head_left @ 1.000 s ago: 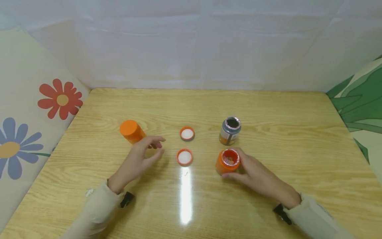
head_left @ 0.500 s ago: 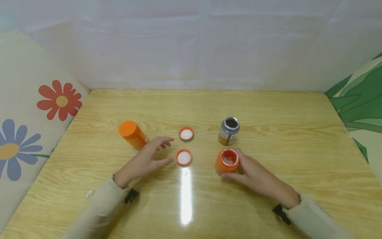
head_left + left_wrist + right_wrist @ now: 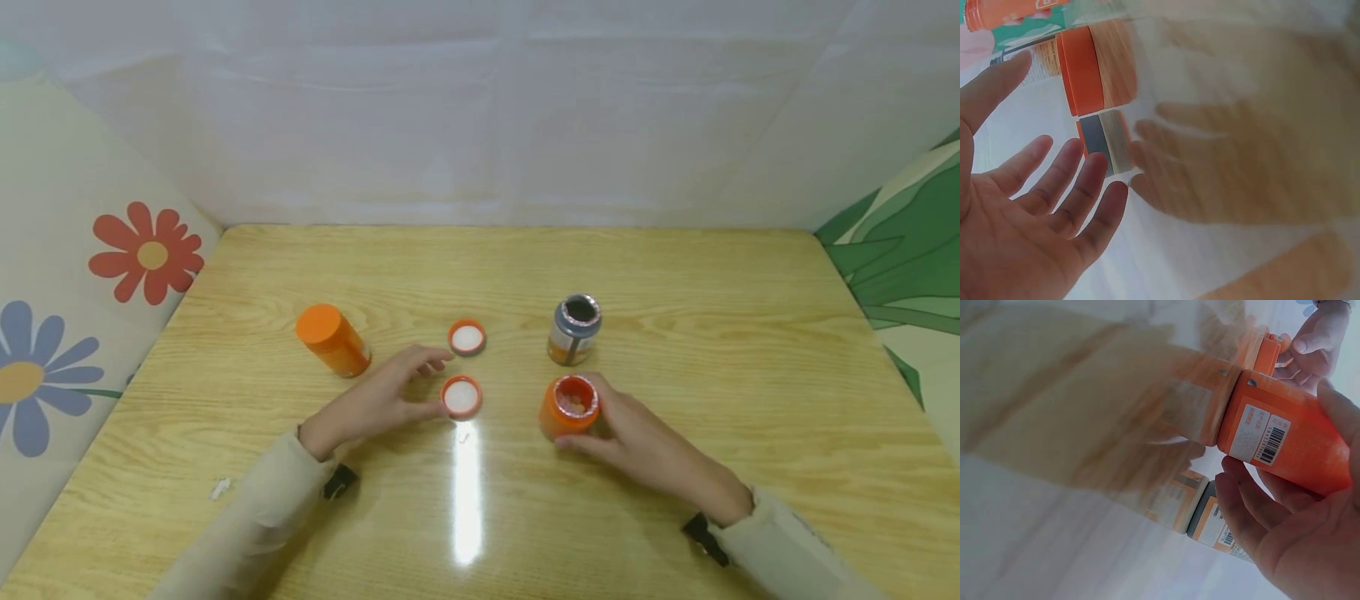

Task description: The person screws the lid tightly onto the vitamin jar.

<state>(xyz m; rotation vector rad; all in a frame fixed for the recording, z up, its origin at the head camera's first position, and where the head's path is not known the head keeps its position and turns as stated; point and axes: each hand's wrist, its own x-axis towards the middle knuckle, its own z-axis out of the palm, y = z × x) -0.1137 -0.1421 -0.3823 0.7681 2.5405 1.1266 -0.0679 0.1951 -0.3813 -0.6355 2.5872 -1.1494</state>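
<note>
My right hand [image 3: 651, 432] holds an uncapped orange jar [image 3: 557, 425] upright on the table, thumb on the near side and fingers behind; small pieces show inside. The right wrist view shows a barcode label on this jar [image 3: 1294, 434]. Around an upturned orange lid [image 3: 461, 396] with a white inside, my left hand [image 3: 382, 400] spreads its thumb and fingers. In the left wrist view that orange lid [image 3: 1080, 70] lies past the relaxed fingers. A second upturned lid [image 3: 467, 337], dark grey outside with an orange rim, sits just beyond the fingertips.
An uncapped grey jar [image 3: 573, 340] with a label stands behind the orange one. To the left is a capped orange bottle [image 3: 333, 342]. A glossy wooden table [image 3: 697, 292] carries everything, with a white cloth [image 3: 480, 125] behind it.
My left hand has moved right, from beside the capped bottle to the nearer orange lid. The right hand and its jar have stayed in place.
</note>
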